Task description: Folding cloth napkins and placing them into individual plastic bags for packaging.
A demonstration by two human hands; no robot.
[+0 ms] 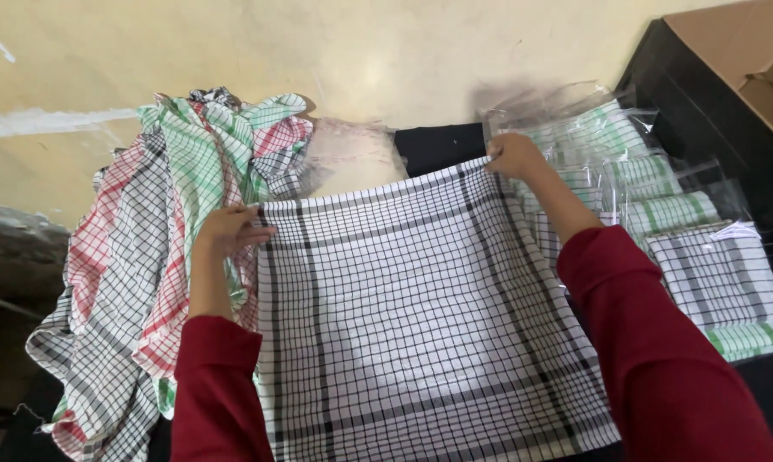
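Black-and-white checked cloth (412,316) spread flat in front of me, far edge toward the wall, near edge running off the bottom of the view. My left hand (226,229) has its grip closed on the far left corner, fingers pinched over the hem. My right hand (512,156) has its grip closed on the far right corner, pinched tight, that corner lifted slightly. Far edge is taut between the two hands; cloth lies mostly smooth, side edges angle outward toward me.

Left of the cloth, touching its left edge: heap of loose checked cloths (147,257) in red, green and black on white, crumpled, hanging down off the left side. Beyond the far edge, between the hands: empty clear plastic bag (352,158), and a strip of bare black tabletop (438,145). Right of the cloth, just beside its right edge: stack of folded cloths in clear bags (660,214), green and black checks, overlapping each other. Cardboard box (746,51) at top right corner, well apart. Yellowish wall (361,51) behind everything. Open room is only the black strip past the far edge; both sides are crowded.
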